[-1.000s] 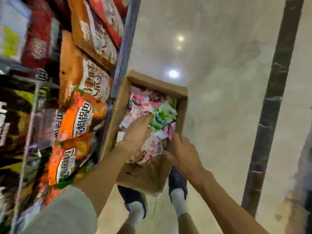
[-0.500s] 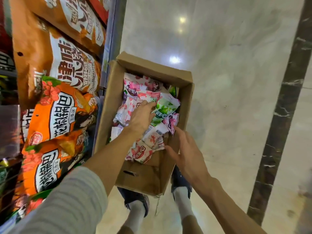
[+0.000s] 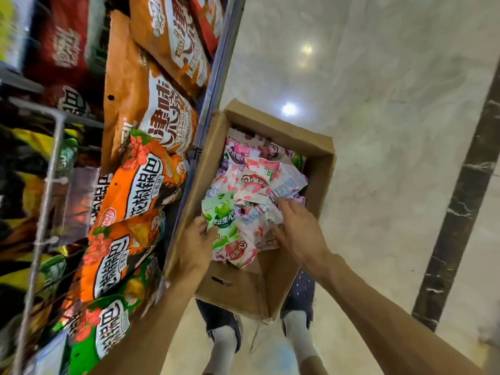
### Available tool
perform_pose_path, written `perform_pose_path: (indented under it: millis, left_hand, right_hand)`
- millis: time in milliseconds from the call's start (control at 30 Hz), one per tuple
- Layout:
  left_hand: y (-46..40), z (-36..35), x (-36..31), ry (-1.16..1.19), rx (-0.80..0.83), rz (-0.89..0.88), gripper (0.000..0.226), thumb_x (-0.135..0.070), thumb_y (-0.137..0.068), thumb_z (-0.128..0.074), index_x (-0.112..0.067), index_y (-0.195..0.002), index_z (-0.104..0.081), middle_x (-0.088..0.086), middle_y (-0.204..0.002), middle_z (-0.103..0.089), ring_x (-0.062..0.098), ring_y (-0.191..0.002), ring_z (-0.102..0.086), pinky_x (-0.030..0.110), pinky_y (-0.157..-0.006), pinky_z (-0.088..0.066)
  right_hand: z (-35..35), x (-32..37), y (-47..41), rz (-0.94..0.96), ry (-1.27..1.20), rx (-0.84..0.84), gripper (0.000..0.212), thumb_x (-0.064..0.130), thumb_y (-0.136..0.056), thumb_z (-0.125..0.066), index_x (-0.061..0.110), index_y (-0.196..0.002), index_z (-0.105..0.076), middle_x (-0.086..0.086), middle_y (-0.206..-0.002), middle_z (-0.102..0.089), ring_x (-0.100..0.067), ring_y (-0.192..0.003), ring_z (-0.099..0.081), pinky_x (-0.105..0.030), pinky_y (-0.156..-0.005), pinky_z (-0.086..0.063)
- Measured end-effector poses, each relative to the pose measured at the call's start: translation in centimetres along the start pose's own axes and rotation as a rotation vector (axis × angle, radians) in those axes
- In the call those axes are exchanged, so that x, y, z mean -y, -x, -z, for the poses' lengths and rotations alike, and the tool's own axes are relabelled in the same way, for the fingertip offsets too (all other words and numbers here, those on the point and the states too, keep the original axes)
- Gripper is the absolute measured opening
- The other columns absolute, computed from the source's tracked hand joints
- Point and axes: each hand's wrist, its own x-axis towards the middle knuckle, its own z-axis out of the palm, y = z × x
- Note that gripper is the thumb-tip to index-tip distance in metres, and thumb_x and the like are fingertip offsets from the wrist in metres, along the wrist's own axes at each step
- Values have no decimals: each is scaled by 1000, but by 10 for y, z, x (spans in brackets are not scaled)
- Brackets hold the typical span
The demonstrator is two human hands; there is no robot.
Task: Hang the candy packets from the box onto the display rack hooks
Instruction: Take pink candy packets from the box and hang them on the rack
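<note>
Candy packets [image 3: 257,196] lie heaped in the box [image 3: 319,169], beside the rack [image 3: 216,85]. Left hand [image 3: 196,246], which pressed mid-heap half a second ago, now pinches the green packet [image 3: 220,215] at the box's rack-side wall. Right hand [image 3: 299,232] lies relaxed on the heap, grasping nothing. Judgement: one packet selected; hanging not begun.

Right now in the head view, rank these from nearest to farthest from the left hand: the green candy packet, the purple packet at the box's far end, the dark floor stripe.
1. Green candy packet: pinched in the left hand, at the box's near left.
2. Purple packet: far end of the box.
3. Dark floor stripe: far right, beyond the box.
</note>
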Motion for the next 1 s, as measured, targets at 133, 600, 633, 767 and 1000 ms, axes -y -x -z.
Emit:
perform_pose_path:
  millis: [133, 600, 633, 767, 1000]
  left_hand:
    - [2, -4, 19, 159, -43, 55, 11, -10, -99, -64, -11, -111, -64, -4, -112, -74, 4, -100, -72, 17, -74, -59]
    - [-2, -8, 58, 322, -31, 30, 20, -11, -99, -65, -31, -99, -64, -24, -96, -73, 1, -97, -73, 22, -76, -60]
    - [0, -8, 57, 332, -32, 38, 20, -10, -99, -65, -30, -101, -64, -22, -99, -73, 1, -98, -73, 22, -77, -61]
    - [3, -4, 55, 296, -7, 17, 20, -8, -98, -64, -24, -111, -63, -23, -102, -72, -1, -98, -73, 19, -78, -60]
    - [-2, -3, 54, 239, 19, 39, 25, -10, -98, -65, -35, -101, -62, -29, -96, -70, -5, -96, -71, 19, -81, -59]
  right_hand:
    - [5, 12, -60, 322, 367, 89, 81, 1, -90, -68, 16, -159, -28, -13, -160, -36, -32, -150, -32, -43, -122, -29]
    - [-8, 18, -160, 390, 909, 144, 62, 20, -90, -71, 18, -146, -47, -11, -140, -54, -33, -137, -40, -44, -112, -35]
    - [-9, 11, -158, 390, 920, 138, 66, 19, -86, -75, 18, -146, -47, -12, -144, -51, -34, -141, -37, -45, -113, -36]
    - [-7, -7, -151, 261, 834, 182, 62, 10, -88, -69, 13, -145, -44, -17, -150, -44, -35, -138, -43, -48, -112, -41]
    - [-26, -20, -128, -34, 499, 216, 43, 5, -96, -56, 9, -139, -48, -20, -133, -46, -41, -118, -52, -50, -97, -51]
